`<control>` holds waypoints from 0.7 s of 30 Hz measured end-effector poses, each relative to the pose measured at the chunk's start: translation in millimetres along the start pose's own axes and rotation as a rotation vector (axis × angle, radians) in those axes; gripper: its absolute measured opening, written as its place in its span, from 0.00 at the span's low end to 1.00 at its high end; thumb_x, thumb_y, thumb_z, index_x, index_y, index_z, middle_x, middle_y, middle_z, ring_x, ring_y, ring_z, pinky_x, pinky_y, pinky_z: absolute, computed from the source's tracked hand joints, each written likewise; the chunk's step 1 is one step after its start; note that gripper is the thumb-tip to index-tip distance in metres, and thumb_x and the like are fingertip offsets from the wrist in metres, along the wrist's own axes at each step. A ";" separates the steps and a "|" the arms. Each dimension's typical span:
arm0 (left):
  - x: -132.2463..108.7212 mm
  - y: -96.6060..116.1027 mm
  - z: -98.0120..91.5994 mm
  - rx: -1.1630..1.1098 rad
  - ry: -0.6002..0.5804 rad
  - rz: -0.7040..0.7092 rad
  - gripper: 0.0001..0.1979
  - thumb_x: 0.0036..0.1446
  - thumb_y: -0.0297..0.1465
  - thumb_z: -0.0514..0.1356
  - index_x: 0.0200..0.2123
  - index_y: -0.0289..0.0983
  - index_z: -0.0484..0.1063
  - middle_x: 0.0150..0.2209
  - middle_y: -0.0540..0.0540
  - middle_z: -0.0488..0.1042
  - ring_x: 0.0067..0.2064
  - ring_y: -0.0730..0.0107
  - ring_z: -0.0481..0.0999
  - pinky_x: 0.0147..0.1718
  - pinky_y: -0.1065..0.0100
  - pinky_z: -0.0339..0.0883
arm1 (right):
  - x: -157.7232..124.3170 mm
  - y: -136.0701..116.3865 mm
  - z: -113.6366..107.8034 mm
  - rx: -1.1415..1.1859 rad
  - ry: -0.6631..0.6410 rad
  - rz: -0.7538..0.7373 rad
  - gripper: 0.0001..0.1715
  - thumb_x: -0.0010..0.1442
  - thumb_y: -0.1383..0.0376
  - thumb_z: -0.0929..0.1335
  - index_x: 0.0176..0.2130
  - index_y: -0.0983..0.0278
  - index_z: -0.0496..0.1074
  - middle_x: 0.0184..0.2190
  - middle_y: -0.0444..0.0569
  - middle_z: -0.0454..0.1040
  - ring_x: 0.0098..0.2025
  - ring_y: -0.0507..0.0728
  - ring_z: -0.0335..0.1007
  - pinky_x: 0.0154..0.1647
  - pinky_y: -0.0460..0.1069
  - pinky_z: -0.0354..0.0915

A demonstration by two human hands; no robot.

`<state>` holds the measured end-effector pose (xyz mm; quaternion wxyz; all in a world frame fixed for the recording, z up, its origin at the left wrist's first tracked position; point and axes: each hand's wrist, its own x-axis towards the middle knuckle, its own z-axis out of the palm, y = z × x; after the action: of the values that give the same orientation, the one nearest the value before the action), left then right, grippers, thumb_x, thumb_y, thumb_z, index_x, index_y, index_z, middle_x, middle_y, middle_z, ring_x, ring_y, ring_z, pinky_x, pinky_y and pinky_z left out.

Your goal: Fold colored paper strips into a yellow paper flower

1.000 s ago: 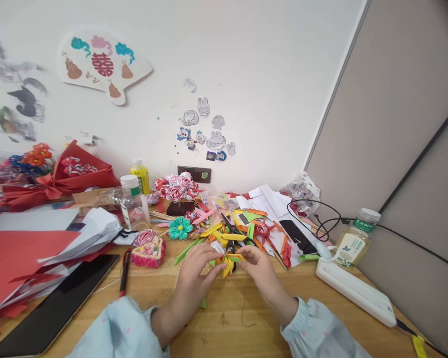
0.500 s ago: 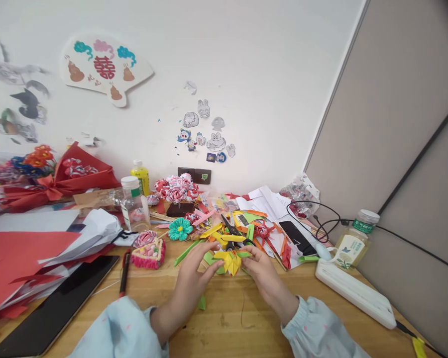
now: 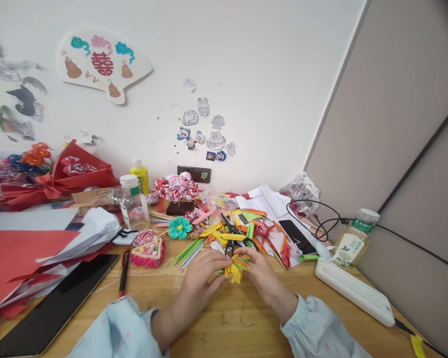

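Observation:
A small folded-paper piece [image 3: 236,272], yellow with green and orange points, is held just above the table's front part. My left hand [image 3: 201,278] is closed on its left side, thumb below and fingers above. On its right side, my right hand [image 3: 263,276] pinches the same piece; some of those fingertips are hidden behind the paper. Right behind my hands lie black-handled scissors [image 3: 232,229] on a heap of folded strips. Yellow paper strips [image 3: 211,229] are among them, and green strips [image 3: 188,251] rest left of the heap.
To the left are a dark tablet [image 3: 59,303], a pen [image 3: 124,272], a pink-edged heart box [image 3: 148,252] and red paper [image 3: 26,253]. At right stand a white power strip [image 3: 353,291] and a bottle [image 3: 353,243]. A phone [image 3: 297,235] lies by a black cable [image 3: 330,211].
The folded-paper piece has turned between my hands, so its green and orange points now show on top. My left fingers have closed in further over it.

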<state>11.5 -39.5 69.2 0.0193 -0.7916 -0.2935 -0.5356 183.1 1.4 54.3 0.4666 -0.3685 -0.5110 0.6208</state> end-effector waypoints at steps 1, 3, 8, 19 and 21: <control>1.0 1.5 -0.1 -0.008 0.004 0.022 0.06 0.55 0.26 0.59 0.38 0.39 0.71 0.35 0.45 0.78 0.38 0.66 0.77 0.38 0.65 0.70 | 0.0 -0.2 0.0 -0.004 -0.002 -0.004 0.14 0.42 0.67 0.72 0.33 0.62 0.73 0.29 0.43 0.73 0.32 0.54 0.68 0.31 0.46 0.61; 2.3 3.8 -0.3 -0.023 0.013 0.025 0.04 0.55 0.26 0.59 0.35 0.39 0.70 0.33 0.46 0.78 0.36 0.67 0.77 0.37 0.66 0.70 | -0.2 -1.3 0.4 -0.003 -0.003 -0.018 0.13 0.41 0.68 0.73 0.32 0.62 0.73 0.29 0.43 0.73 0.32 0.54 0.67 0.32 0.46 0.61; 0.4 3.5 0.9 -0.060 0.042 -0.076 0.03 0.52 0.27 0.62 0.31 0.39 0.69 0.32 0.47 0.77 0.35 0.68 0.75 0.36 0.68 0.69 | 0.3 -1.8 2.6 0.009 -0.021 -0.052 0.11 0.41 0.65 0.74 0.29 0.63 0.73 0.29 0.44 0.72 0.33 0.55 0.67 0.34 0.47 0.61; 8.2 -4.5 0.9 -0.075 0.055 -0.706 0.17 0.54 0.40 0.54 0.17 0.38 0.64 0.20 0.51 0.70 0.25 0.68 0.70 0.27 0.70 0.64 | -0.2 -1.0 1.5 0.047 -0.080 -0.012 0.18 0.47 0.52 0.72 0.27 0.65 0.71 0.23 0.42 0.68 0.27 0.50 0.62 0.31 0.46 0.59; 8.6 -5.7 1.6 -0.057 0.034 -0.734 0.19 0.54 0.41 0.53 0.16 0.38 0.64 0.19 0.51 0.69 0.25 0.68 0.70 0.27 0.69 0.62 | -0.1 -1.0 1.0 0.029 -0.056 -0.016 0.19 0.47 0.51 0.72 0.26 0.65 0.70 0.21 0.42 0.68 0.25 0.50 0.61 0.29 0.45 0.58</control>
<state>12.3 -30.4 74.3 -0.1914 -0.6250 -0.5425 -0.5277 182.4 1.1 55.5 0.4625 -0.3402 -0.5178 0.6342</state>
